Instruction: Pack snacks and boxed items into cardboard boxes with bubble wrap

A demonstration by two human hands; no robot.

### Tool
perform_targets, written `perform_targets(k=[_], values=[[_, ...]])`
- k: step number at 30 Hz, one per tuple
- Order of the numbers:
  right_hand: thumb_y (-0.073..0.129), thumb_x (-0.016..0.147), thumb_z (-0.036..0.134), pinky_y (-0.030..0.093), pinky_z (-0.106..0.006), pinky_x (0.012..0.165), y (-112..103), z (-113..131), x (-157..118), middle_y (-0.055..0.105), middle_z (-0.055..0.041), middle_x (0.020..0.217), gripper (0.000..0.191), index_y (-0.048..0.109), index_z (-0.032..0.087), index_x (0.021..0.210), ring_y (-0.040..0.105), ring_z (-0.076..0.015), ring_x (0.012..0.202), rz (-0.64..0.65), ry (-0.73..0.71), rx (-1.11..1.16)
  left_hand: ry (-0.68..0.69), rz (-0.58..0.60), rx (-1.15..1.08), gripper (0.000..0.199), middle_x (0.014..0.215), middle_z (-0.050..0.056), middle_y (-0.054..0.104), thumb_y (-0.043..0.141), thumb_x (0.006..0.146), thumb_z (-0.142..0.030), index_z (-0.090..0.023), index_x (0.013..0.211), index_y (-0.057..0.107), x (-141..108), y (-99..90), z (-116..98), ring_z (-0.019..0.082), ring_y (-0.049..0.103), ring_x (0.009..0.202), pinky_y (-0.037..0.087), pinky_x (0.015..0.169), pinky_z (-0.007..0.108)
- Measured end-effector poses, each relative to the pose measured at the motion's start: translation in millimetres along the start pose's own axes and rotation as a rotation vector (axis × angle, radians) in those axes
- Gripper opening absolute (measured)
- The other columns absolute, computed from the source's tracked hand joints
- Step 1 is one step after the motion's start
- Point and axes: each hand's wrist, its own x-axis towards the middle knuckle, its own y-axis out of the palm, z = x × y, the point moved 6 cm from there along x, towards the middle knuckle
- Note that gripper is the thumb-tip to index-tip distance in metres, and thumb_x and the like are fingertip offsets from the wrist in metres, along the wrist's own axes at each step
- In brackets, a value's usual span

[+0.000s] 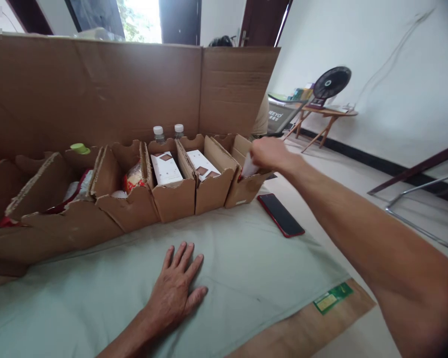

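Note:
My left hand (175,288) lies flat on the pale green cloth (239,263), fingers spread, holding nothing. At the right end of a row of cardboard compartments, my right hand (267,153) is closed on a white packet (249,166) at the last compartment (246,190). The packet's lower part is inside that compartment. Two compartments to the left hold white boxes, one (167,169) beside the other (203,165). Further left, a red and clear package (134,178) sits in another compartment.
A dark phone (281,215) with a red edge lies right of the compartments. Behind them stands a tall cardboard panel (142,89). Two white-capped bottles (158,132) and a green cap (80,148) show above the dividers. A black fan (332,82) stands on a small table (330,112).

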Motion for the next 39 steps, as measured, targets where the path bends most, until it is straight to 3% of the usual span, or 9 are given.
perform_targets(k=[4, 7, 10, 14, 19, 24, 28, 34, 39], values=[[0.064, 0.085, 0.006, 0.052, -0.038, 0.088, -64.5, 8.6, -47.5, 0.070, -0.0073, 0.073, 0.017, 0.075, 0.016, 0.077, 0.068, -0.0230, 0.083, -0.129, 0.048, 0.026, -0.046, -0.061, -0.185, 0.064, 0.167, 0.018, 0.038, 0.059, 0.097, -0.054, -0.024, 0.153, 0.051, 0.5, -0.2, 7.5, 0.040, 0.030, 0.157, 0.023, 0.125, 0.068], [0.065, 0.086, 0.019, 0.050, -0.033, 0.068, -70.1, 25.6, -103.3, 0.071, -0.0037, 0.073, 0.013, 0.078, 0.020, 0.084, 0.062, -0.0183, 0.067, -0.186, -0.018, 0.319, -0.196, -0.224, -0.506, 0.071, 0.168, 0.020, 0.035, 0.060, 0.094, -0.057, -0.021, 0.155, 0.047, 0.9, -15.0, 23.0, 0.042, 0.028, 0.157, 0.023, 0.125, 0.068], [0.066, 0.087, 0.030, 0.053, -0.033, 0.069, -35.6, 50.8, -158.5, 0.075, -0.0039, 0.085, 0.013, 0.077, 0.023, 0.082, 0.067, -0.0199, 0.074, -0.186, -0.117, 0.563, -0.350, -0.285, -0.981, 0.090, 0.165, 0.022, 0.037, 0.069, 0.085, -0.063, -0.022, 0.158, 0.038, -3.6, -35.0, 28.7, 0.043, 0.037, 0.152, 0.029, 0.123, 0.064], [0.061, 0.094, 0.021, 0.054, -0.034, 0.079, 23.3, 104.6, -232.2, 0.075, -0.0046, 0.095, 0.015, 0.075, 0.024, 0.091, 0.070, -0.0200, 0.089, -0.287, -0.320, 0.684, -0.526, -0.149, -1.679, 0.096, 0.147, 0.022, 0.056, 0.075, 0.078, -0.069, -0.021, 0.154, 0.038, -19.4, -49.3, 7.9, 0.037, 0.065, 0.124, 0.056, 0.095, 0.051], [0.059, 0.094, 0.013, 0.052, -0.037, 0.080, 76.2, 162.5, -304.3, 0.076, -0.0039, 0.100, 0.018, 0.072, 0.025, 0.097, 0.070, -0.0193, 0.087, -0.008, -0.582, 0.794, -0.877, -0.392, -1.860, 0.088, 0.110, 0.010, 0.075, 0.096, 0.061, -0.041, -0.018, 0.136, 0.054, -59.8, -44.5, 18.5, 0.020, 0.071, 0.087, 0.054, 0.078, 0.030], [0.060, 0.099, 0.043, 0.055, -0.037, 0.088, 112.8, 141.8, -292.2, 0.074, -0.0080, 0.117, 0.025, 0.070, 0.026, 0.115, 0.070, -0.0238, 0.108, 0.283, -0.013, 1.143, -0.786, -0.419, -1.847, 0.051, 0.096, 0.010, 0.078, 0.092, 0.065, -0.039, -0.015, 0.106, 0.073, -80.5, -45.9, 22.4, 0.020, 0.069, 0.080, 0.050, 0.076, 0.031], [0.071, 0.088, 0.049, 0.055, -0.035, 0.087, 132.2, 166.4, -282.8, 0.075, -0.0068, 0.115, 0.038, 0.071, 0.023, 0.116, 0.070, -0.0241, 0.103, 0.553, 0.009, 1.219, -0.596, -0.431, -1.845, 0.025, 0.104, 0.008, 0.078, 0.085, 0.070, -0.038, -0.019, 0.084, 0.077, -81.0, -64.1, 19.4, 0.022, 0.069, 0.088, 0.049, 0.082, 0.033], [0.061, 0.094, 0.057, 0.050, -0.030, 0.072, 133.4, 165.4, -270.7, 0.069, -0.0021, 0.083, 0.037, 0.071, 0.022, 0.086, 0.062, -0.0189, 0.077, 0.432, 0.069, 1.224, -0.284, -0.359, -1.616, 0.020, 0.111, 0.009, 0.079, 0.073, 0.076, -0.041, -0.023, 0.067, 0.078, -106.5, -103.3, 64.6, 0.032, 0.067, 0.114, 0.047, 0.105, 0.048], [0.046, 0.105, 0.050, 0.050, -0.035, 0.089, 119.4, 170.5, -266.1, 0.071, -0.0050, 0.100, 0.038, 0.075, 0.025, 0.102, 0.065, -0.0222, 0.095, 0.288, -0.096, 1.038, -0.449, -0.544, -1.196, 0.018, 0.104, 0.008, 0.079, 0.071, 0.084, -0.038, -0.022, 0.086, 0.080, -134.7, -133.6, 104.1, 0.029, 0.067, 0.110, 0.045, 0.110, 0.049]])
